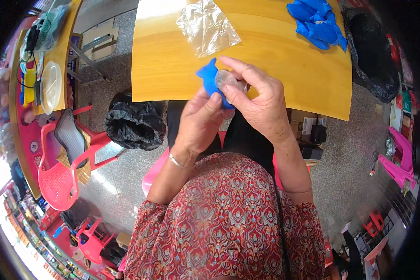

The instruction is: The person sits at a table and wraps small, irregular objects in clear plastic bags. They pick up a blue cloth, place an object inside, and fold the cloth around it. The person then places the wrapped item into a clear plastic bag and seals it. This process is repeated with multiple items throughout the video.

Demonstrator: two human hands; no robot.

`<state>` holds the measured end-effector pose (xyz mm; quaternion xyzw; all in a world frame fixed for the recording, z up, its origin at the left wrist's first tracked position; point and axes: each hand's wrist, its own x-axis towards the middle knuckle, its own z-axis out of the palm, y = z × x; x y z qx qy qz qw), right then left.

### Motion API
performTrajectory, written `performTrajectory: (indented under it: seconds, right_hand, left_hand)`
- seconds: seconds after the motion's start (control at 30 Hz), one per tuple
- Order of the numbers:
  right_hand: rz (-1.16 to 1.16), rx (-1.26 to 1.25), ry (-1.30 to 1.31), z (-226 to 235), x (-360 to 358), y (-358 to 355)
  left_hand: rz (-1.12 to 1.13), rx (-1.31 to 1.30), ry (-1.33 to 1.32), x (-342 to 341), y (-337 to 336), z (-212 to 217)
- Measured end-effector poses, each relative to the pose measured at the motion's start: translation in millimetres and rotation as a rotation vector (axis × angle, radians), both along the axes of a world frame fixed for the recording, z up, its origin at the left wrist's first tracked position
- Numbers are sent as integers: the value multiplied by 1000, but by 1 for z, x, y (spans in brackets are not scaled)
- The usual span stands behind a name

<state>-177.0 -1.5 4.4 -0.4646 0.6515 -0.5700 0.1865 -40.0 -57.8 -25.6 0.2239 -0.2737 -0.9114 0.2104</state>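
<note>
Both my hands meet just over the near edge of the yellow table [266, 70]. My left hand [199, 119] is closed around a bright blue, soft-looking piece [209, 79] with pointed tips at its top. My right hand [262, 102] pinches a clear, rounded plastic piece [225, 77] between thumb and fingers, pressed against the blue piece. Fingers hide where the two pieces meet, so I cannot tell whether they are joined. Beyond my hands, a crumpled clear plastic bag [207, 28] lies flat on the table.
A heap of similar blue pieces [318, 25] lies at the table's far right. Black bin bags stand beside the table, one at left [134, 122] and one at right [371, 53]. A pink plastic chair [58, 179] is on the left, near a side table with a clear lid [51, 87].
</note>
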Motion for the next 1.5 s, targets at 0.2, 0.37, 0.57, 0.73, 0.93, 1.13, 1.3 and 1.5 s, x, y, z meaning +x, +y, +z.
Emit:
performTrajectory:
  seconds: [0.2, 0.37, 0.57, 0.73, 0.93, 1.13, 1.3, 1.5]
  right_hand:
    - [40, -44, 177, 11, -1, 4]
    - [88, -71, 345, 15, 7, 9]
    - [109, -132, 340, 14, 8, 20]
    - [-8, -233, 322, 3, 14, 26]
    - [26, -217, 431, 9, 11, 25]
    - [65, -118, 466, 9, 5, 25]
    - [57, -26, 468, 12, 7, 18]
    - [83, 77, 301, 9, 10, 15]
  left_hand:
    - [41, 7, 147, -1, -6, 18]
    - [127, 18, 162, 2, -2, 22]
    - [19, -111, 259, 5, -7, 25]
    - [62, -99, 349, -5, 0, 27]
    - [136, -183, 345, -9, 5, 27]
    - [120, -250, 243, -9, 8, 27]
    - [108, -198, 89, -9, 13, 30]
    - [84, -118, 80, -4, 6, 19]
